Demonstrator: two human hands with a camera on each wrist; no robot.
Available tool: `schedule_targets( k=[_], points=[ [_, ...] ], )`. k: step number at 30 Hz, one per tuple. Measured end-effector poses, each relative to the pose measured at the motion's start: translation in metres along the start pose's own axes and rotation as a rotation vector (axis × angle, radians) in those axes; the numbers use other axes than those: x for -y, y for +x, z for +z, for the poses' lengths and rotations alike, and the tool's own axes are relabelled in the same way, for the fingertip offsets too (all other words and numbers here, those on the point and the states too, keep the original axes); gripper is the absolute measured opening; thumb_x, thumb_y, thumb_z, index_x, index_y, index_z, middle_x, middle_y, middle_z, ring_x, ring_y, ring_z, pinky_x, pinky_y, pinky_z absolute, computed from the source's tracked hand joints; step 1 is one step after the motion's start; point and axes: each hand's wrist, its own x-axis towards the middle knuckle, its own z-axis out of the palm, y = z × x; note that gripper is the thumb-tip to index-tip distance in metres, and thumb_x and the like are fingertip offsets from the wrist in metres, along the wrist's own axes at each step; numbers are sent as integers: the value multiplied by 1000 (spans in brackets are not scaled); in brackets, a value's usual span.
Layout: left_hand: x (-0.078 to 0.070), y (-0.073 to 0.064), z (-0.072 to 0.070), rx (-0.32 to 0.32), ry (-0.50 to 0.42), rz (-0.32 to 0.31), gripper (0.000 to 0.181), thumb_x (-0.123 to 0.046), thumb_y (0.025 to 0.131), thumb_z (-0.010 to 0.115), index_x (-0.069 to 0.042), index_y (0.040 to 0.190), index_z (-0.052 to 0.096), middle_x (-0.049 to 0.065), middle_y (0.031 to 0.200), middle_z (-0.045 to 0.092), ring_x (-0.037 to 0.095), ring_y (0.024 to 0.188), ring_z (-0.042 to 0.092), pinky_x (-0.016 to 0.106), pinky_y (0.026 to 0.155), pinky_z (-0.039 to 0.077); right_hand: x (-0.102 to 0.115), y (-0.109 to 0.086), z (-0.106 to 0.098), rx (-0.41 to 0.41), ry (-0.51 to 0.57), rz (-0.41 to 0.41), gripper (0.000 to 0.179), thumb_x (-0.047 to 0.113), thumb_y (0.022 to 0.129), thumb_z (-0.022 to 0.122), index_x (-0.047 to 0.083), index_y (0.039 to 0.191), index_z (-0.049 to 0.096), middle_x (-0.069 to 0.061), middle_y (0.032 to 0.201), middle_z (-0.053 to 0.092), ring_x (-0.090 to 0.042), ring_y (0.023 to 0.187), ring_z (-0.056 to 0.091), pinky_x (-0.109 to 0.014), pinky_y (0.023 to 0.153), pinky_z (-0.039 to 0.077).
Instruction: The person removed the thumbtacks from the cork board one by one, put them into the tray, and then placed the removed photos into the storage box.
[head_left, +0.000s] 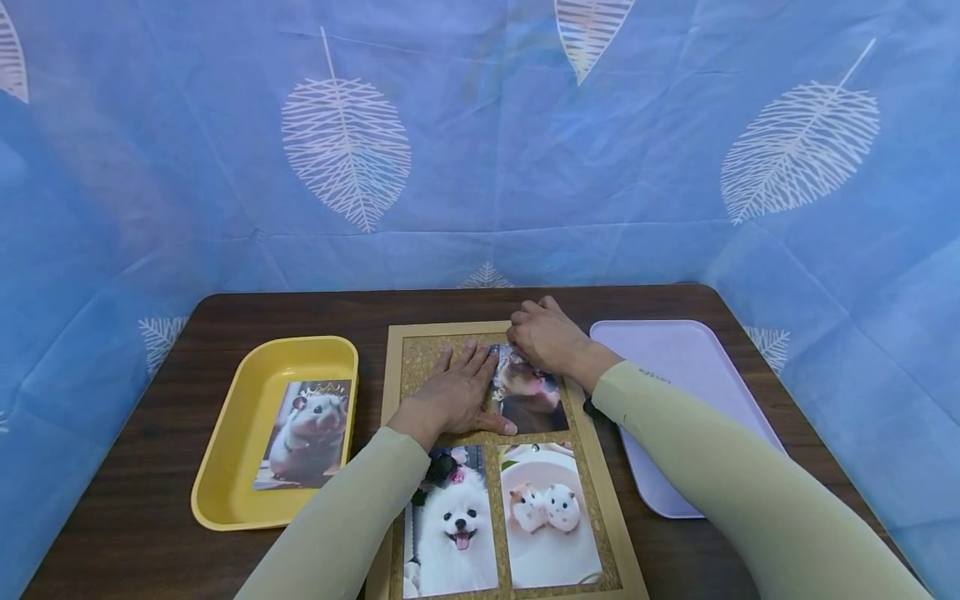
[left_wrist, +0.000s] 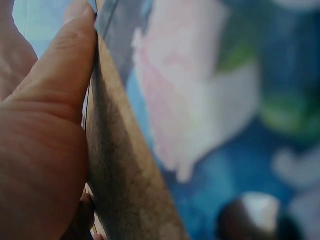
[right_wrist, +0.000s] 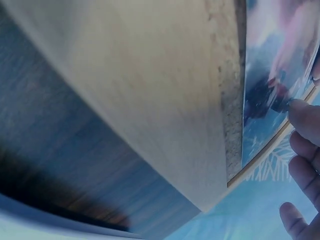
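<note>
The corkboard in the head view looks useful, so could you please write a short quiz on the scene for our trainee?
1. True or false: the yellow tray holds a crowned-animal photo.

2. In the head view, what lies immediately right of the white dog photo on the corkboard?
A) a parrot photo
B) a two-hamster photo
C) a cat photo

3. Which hand has its fingers stretched out over the corkboard?

Key: 1. true; 2. B; 3. the left hand.

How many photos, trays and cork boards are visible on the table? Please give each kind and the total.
Photos: 4 (crowned animal photo, white dog photo, hamster pair photo, partly covered photo)
Trays: 2 (yellow tray, lilac tray)
Cork boards: 1
Total: 7
</note>
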Motion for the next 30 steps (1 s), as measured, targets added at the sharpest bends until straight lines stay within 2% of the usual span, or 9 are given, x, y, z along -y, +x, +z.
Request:
schedule_targets(
  k=[13,19,30],
  points=[
    [0,2,0,9,13,-4,120,-89,87,47,-16,171,2,6,179,-5,26,165,-5,57,133,4,1,7,2,35,-40,-9,18,17,106,63,17,100,79,-2,105,71,-26,107,58,-51,98,43],
    [0,1,0,3,19,-9,120,-89,86,48,-16,171,3,6,179,-3,26,165,-3,56,133,5,2,7,3,23,-54,-12,17,16,106,62,14,99,78,-4,104,71,-27,105,58,-52,98,43],
    [-1,1,0,-2,16,-15,120,-89,86,49,-17,171,4,5,179,-2,26,165,-3,56,133,6,3,5,4,45,-73,-20,15,16,106,63,10,107,76,-8,110,70,-30,113,60,-55,104,43]
  ],
)
